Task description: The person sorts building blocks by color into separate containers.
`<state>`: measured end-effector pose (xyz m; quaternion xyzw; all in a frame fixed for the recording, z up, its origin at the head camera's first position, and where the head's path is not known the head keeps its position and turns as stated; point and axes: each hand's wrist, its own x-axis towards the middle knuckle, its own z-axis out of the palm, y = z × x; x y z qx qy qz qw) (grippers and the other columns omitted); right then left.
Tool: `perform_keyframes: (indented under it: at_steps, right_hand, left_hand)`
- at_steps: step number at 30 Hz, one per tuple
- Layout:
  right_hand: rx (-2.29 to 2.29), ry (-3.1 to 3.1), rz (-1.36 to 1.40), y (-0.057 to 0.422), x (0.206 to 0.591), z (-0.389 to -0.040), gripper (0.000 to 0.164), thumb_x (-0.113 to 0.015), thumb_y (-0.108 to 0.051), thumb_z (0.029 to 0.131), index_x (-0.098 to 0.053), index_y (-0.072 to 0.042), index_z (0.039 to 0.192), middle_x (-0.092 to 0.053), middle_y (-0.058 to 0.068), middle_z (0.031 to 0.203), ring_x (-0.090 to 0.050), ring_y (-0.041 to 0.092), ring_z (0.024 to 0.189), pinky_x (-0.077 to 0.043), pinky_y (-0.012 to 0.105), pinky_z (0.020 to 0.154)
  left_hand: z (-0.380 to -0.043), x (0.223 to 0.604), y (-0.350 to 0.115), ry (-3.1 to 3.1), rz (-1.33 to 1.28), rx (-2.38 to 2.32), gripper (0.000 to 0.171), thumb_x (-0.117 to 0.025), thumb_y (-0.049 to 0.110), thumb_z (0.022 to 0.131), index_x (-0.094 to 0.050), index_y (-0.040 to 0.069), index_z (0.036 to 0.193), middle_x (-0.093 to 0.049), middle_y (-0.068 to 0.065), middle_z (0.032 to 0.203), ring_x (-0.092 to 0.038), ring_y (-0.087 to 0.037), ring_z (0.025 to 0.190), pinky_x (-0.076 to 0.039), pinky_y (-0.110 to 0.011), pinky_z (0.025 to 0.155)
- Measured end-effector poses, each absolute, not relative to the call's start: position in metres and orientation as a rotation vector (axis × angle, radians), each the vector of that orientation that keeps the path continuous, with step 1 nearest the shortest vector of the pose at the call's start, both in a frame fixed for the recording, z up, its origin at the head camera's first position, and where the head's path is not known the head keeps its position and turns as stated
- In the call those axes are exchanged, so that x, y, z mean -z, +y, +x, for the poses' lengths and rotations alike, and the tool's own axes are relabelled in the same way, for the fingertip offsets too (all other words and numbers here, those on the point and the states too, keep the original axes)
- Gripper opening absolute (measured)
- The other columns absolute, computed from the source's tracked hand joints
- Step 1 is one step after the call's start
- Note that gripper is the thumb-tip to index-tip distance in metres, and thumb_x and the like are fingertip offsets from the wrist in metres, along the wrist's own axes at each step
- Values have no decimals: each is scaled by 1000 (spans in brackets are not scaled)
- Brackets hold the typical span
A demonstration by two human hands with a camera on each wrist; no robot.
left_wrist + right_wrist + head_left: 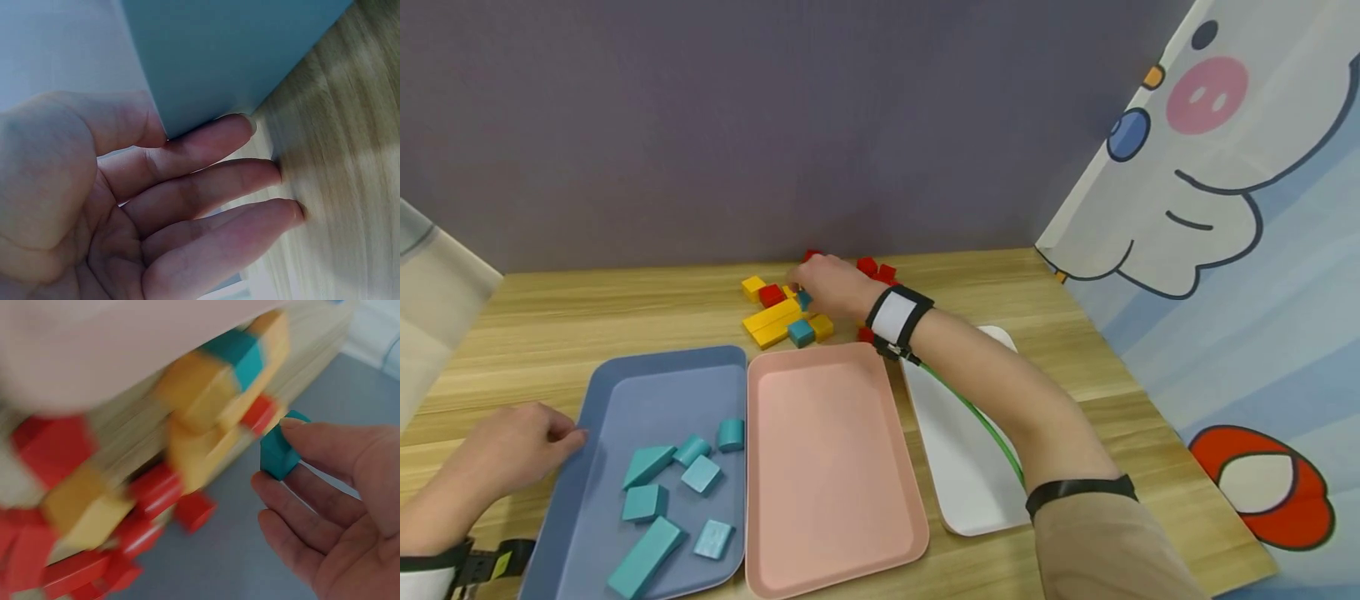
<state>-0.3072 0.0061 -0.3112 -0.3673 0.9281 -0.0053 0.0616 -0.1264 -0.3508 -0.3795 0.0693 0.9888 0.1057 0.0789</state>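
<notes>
Cartoons (1285, 117) are bordering a wood-grain table (625, 317). Right hand (838, 287) is pinching a teal block (279, 452), left hand (520, 450) gripping a blue tray (666, 396).

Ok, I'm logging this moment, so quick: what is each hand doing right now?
Left hand: closed, pinching the edge of the blue tray.
Right hand: closed, holding a teal block between thumb and fingers.

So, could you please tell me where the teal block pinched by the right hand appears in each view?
Head: the teal block is just left of centre, partly hidden at the fingertips of the right hand.
Left wrist: it is not in this picture.
Right wrist: the teal block is right of centre, pinched by the right hand.
Shared landmark: the wooden tabletop, visible in all three.
</notes>
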Motion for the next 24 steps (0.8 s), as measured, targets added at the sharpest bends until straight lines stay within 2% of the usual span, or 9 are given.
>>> perform_keyframes:
  at_steps: [5,10,12,19,24]
  right_hand:
    - [-28,2745,-1322,-29,306,-282,28,-70,-17,92,-63,-16,119,-69,-2,114,-62,13,98,-52,24,89]
    - [-76,2631,-1517,-63,308,-250,28,-70,-21,92,-63,-16,119,-69,-4,110,-61,10,95,-49,18,84]
    - [-99,2586,-1582,-75,310,-238,31,-70,-22,92,-62,-17,122,-69,-6,113,-62,8,98,-49,16,86]
    - [-235,2409,-1668,-107,328,-205,27,-58,-16,99,-59,-23,125,-67,-9,113,-59,6,96,-45,15,83]
    - [-323,2366,-1666,-114,336,-197,27,-43,-14,105,-60,-26,123,-62,-8,102,-52,6,85,-40,16,77]
  left_hand:
    - [-128,380,-351,2953,206,-317,34,-61,16,93,-58,13,59,-42,4,54,-38,-14,52,-28,-29,53]
    - [-130,381,-352,2946,209,-317,31,-61,16,93,-63,11,63,-44,4,54,-39,-14,53,-29,-30,53]
    - [-131,381,-352,2946,209,-321,28,-61,15,93,-67,10,66,-46,4,55,-40,-14,53,-29,-30,53]
    - [-128,383,-350,2952,193,-324,40,-60,16,94,-49,16,55,-37,4,51,-37,-13,51,-26,-29,53]
    - [-130,382,-351,2924,181,-336,29,-60,16,94,-68,8,67,-47,3,56,-41,-15,54,-29,-30,54]
